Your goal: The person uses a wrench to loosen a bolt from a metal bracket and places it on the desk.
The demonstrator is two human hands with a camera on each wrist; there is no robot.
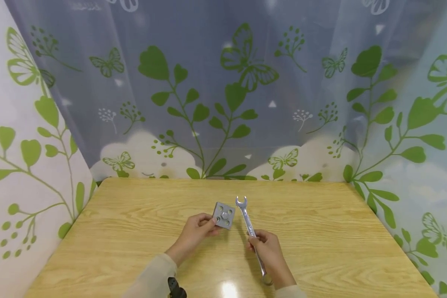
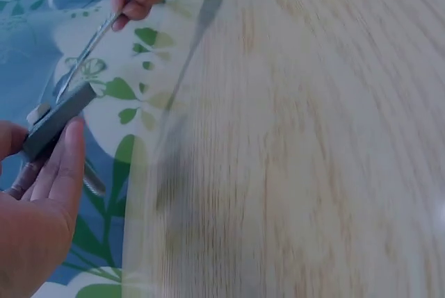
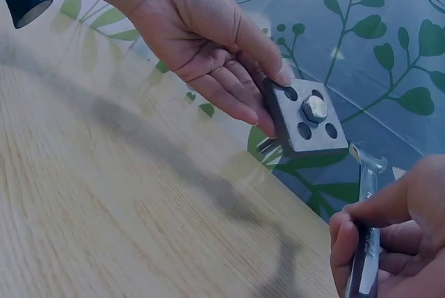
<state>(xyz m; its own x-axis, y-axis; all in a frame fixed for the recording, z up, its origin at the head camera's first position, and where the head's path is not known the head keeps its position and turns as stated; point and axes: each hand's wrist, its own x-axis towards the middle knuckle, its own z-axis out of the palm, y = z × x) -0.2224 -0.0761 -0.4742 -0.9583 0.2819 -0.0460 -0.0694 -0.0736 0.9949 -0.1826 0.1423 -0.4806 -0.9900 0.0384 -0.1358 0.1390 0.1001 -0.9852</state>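
A square grey metal plate (image 1: 220,221) with a hole near each corner is pinched by my left hand (image 1: 199,229), thumb on its near edge. The hex head of a bolt (image 3: 315,108) stands out from the plate's middle; its threaded shank (image 2: 93,178) shows below the plate in the left wrist view. My right hand (image 1: 269,250) grips a shiny combination wrench (image 1: 248,223) around the middle of its handle. The wrench's open end points away from me, just right of the plate and apart from it in the head view. Its ring end hangs toward me.
Both hands are above a wood-grain table (image 1: 134,215). A curtain (image 1: 208,103) printed with green leaves and butterflies hangs behind the table's far edge and along both sides. A dark wrist-worn device (image 1: 176,288) sits by the left sleeve (image 1: 152,277).
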